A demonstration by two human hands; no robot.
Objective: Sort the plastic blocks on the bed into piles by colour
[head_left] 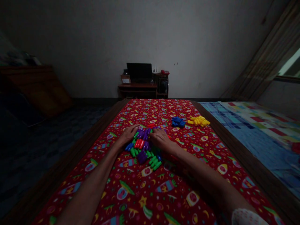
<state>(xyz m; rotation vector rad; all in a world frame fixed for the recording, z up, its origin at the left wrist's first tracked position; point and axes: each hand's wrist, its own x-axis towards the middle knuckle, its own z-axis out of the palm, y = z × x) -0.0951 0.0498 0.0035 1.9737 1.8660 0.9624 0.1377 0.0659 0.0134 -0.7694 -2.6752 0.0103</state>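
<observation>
On the red patterned cloth lies a mixed pile of small plastic pieces, with purple pieces [142, 157], green pieces [155, 163], red pieces [139, 143] and a few blue ones. My left hand [127, 135] rests against the pile's left side, fingers stretched forward and nothing seen in them. Over the right side bends my right hand [160, 139], its fingers curled down and drawn together among the pieces. What they hold, if anything, is hidden. Farther right sit a heap of blue pieces [178, 122] and a heap of yellow pieces [199, 121].
The printed cloth [168, 184] covers a long table with dark brown edges [236, 143]. Beyond it, a desk [138, 86] with a monitor [139, 72] stands at the wall. A bed with a checked cover [253, 131] lies to the right, a wooden cabinet [35, 87] at left.
</observation>
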